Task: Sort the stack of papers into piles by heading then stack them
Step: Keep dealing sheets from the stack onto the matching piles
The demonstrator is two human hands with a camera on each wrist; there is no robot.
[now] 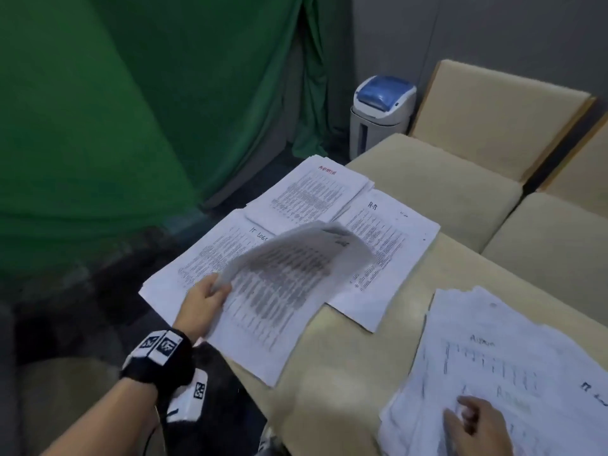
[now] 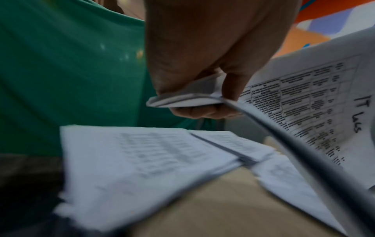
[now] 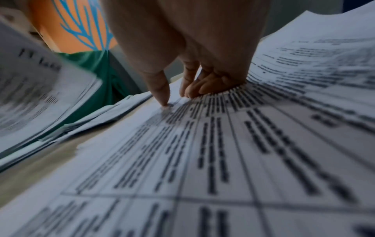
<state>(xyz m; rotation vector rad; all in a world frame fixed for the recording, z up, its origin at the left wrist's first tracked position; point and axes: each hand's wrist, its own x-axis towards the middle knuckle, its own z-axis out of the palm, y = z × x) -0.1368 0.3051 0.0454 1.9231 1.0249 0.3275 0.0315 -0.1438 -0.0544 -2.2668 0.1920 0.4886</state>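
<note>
My left hand (image 1: 217, 287) pinches the near corner of a printed sheet (image 1: 279, 278) headed "IT Logs" (image 2: 304, 104) and holds it curved in the air above the IT Logs pile (image 1: 204, 255). Behind it lie the Admin pile (image 1: 316, 192), headed in red, and the HR pile (image 1: 388, 238). In the left wrist view the left hand (image 2: 192, 102) has its thumb on top of the corner and fingers beneath. The loose unsorted stack (image 1: 510, 357) lies at the near right. My right hand (image 1: 464, 413) rests on it, thumb and fingertips (image 3: 192, 89) touching the top sheet (image 3: 223, 144).
The papers lie on a beige table (image 1: 345, 373) whose left edge runs under the piles. Beige chairs (image 1: 444, 179) stand along the far right side. A white bin with a blue lid (image 1: 381, 110) stands on the floor by a green curtain (image 1: 115, 126).
</note>
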